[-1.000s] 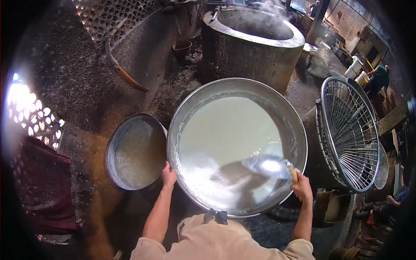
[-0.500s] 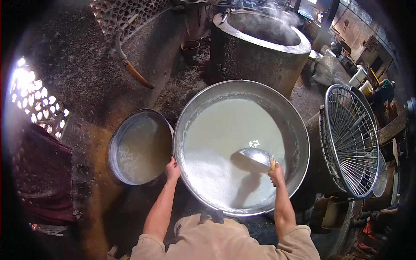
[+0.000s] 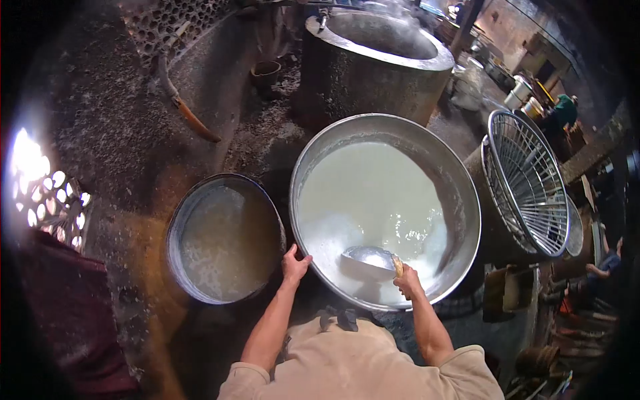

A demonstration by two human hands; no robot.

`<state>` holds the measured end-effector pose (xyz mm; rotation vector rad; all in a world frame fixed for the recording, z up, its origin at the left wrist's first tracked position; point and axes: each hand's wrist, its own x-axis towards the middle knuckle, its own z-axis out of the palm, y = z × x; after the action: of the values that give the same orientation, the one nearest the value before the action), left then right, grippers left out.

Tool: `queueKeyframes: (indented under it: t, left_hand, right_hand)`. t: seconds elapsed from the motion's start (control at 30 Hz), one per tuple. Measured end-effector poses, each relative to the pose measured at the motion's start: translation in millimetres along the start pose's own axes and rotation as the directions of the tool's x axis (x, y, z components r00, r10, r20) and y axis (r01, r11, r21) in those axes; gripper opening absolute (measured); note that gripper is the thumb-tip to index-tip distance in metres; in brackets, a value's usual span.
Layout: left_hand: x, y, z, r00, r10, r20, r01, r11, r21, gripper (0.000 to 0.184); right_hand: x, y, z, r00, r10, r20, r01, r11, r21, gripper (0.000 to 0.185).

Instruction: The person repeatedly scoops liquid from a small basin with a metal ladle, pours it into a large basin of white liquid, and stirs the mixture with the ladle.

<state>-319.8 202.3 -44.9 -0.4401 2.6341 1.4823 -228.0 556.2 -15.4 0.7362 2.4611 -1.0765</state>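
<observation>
A wide metal basin (image 3: pixel 462 200) of milky white liquid (image 3: pixel 370 190) stands in front of me. My left hand (image 3: pixel 295 265) grips the basin's rim at its lower left. In my right hand (image 3: pixel 408 283), the fingers are wrapped round the short light-coloured handle of a large metal ladle (image 3: pixel 371 257). The ladle's bowl lies low in the basin, at the liquid's surface near the side closest to me. Whether liquid fills the bowl I cannot tell. Left of the basin sits a smaller round tub (image 3: pixel 179 230) with cloudy, brownish water.
Behind the basin rises a round concrete vat (image 3: pixel 373 90), steaming. A metal wire basket (image 3: pixel 533 183) leans at the right. A curved wooden-ended tool (image 3: pixel 193 119) rests along the left wall. Two people (image 3: pixel 565 113) are at the far right, one lower down (image 3: pixel 608 263).
The ladle has moved left and toward me, down to the liquid, with my right hand. My left hand stays at the rim. The camera view has shifted.
</observation>
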Motion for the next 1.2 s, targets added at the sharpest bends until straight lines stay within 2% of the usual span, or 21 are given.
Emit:
queueKeyframes:
  t: [0.07,0.1,0.2,0.23,0.27,0.33,0.37,0.43,0.47,0.53,0.6,0.7,0.73,0.8,0.87,0.93,0.97,1.0,1.07,1.13,1.2]
  left_hand:
    - [1,6,-4,1.0,0.004,0.026,-0.004,1.0,0.007,0.067]
    - [1,10,-7,0.998,0.049,0.024,-0.049,0.999,-0.024,0.055]
    - [1,24,-24,0.991,0.077,0.11,-0.071,0.996,-0.057,0.046]
    - [3,23,-26,0.989,0.113,0.096,-0.105,0.991,-0.079,0.041]
    - [5,21,-28,0.987,0.116,0.109,-0.106,0.99,-0.089,0.041]
    - [7,18,-32,0.983,0.091,0.156,-0.077,0.993,-0.095,0.053]
    - [8,10,-29,0.982,0.091,0.165,-0.075,0.992,-0.103,0.053]
    - [14,-9,-17,0.987,0.092,0.13,-0.075,0.989,-0.131,0.071]
    - [15,-11,-17,0.986,0.093,0.135,-0.074,0.988,-0.138,0.071]
    - [18,-12,-17,0.971,0.049,0.235,-0.001,0.98,-0.198,0.084]
    - [17,-12,-18,0.97,0.043,0.241,0.013,0.974,-0.225,0.082]
    - [14,-13,-13,0.977,0.037,0.21,0.01,0.976,-0.219,0.078]
    - [13,-13,-11,0.985,0.038,0.169,-0.005,0.982,-0.187,0.077]
    - [15,-15,-9,0.979,0.046,0.199,0.004,0.97,-0.241,0.071]
    - [14,-13,-9,0.973,0.054,0.226,0.014,0.957,-0.289,0.066]
    - [10,-5,-14,0.983,0.11,0.15,-0.061,0.952,-0.3,0.049]
    - [8,1,-16,0.985,0.137,0.107,-0.098,0.947,-0.305,0.041]
    - [4,8,-22,0.985,0.139,0.106,-0.102,0.948,-0.303,0.041]
    - [-1,21,-31,0.986,0.103,0.128,-0.064,0.958,-0.279,0.038]
    - [-1,22,-29,0.988,0.122,0.097,-0.094,0.962,-0.255,0.037]
    - [1,20,-27,0.989,0.131,0.063,-0.113,0.967,-0.23,0.036]
  right_hand:
    - [-21,-20,8,1.0,0.029,-0.006,-0.029,1.0,-0.005,0.031]
    - [-34,-30,10,0.998,0.054,0.015,-0.054,0.998,-0.033,0.034]
    - [-57,-38,19,0.992,0.125,0.035,-0.122,0.99,-0.075,0.04]
    - [-61,-38,20,0.999,0.019,0.029,-0.015,0.988,-0.151,0.041]
    - [-65,-38,21,0.995,-0.09,0.034,0.095,0.969,-0.229,0.041]
    - [-83,-46,10,0.998,-0.012,0.058,0.023,0.98,-0.197,0.043]
    - [-96,-63,0,0.996,0.041,0.08,-0.024,0.978,-0.208,0.04]
    - [-109,-76,-13,0.985,0.133,0.114,-0.102,0.965,-0.244,0.037]
    - [-121,-94,-23,0.973,0.183,0.142,-0.15,0.965,-0.218,0.037]
    - [-129,-92,-38,0.98,0.157,0.125,-0.129,0.97,-0.208,0.039]
    - [-126,-77,-58,0.98,0.113,0.162,-0.062,0.955,-0.29,0.048]
    - [-156,-118,-96,0.956,0.262,0.133,-0.197,0.908,-0.371,0.058]
    - [-151,-97,-110,0.98,0.146,0.138,-0.064,0.877,-0.476,0.063]
    - [-187,-150,-137,0.947,0.316,0.063,-0.266,0.878,-0.399,0.063]
    - [-211,-167,-170,0.951,0.309,0.024,-0.26,0.837,-0.482,0.06]
    - [-232,-155,-205,0.998,0.061,0.014,-0.039,0.771,-0.636,0.056]
    - [-243,-151,-221,1.0,-0.005,0.005,0.007,0.732,-0.681,0.054]
    - [-253,-150,-234,0.997,-0.074,0.002,0.052,0.687,-0.724,0.053]
    - [-278,-156,-256,0.997,-0.072,-0.024,0.024,0.607,-0.794,0.052]
    - [-310,-179,-272,0.988,-0.154,-0.015,0.083,0.61,-0.788,0.05]
    - [-333,-162,-286,0.915,-0.347,-0.209,0.192,0.826,-0.53,0.04]
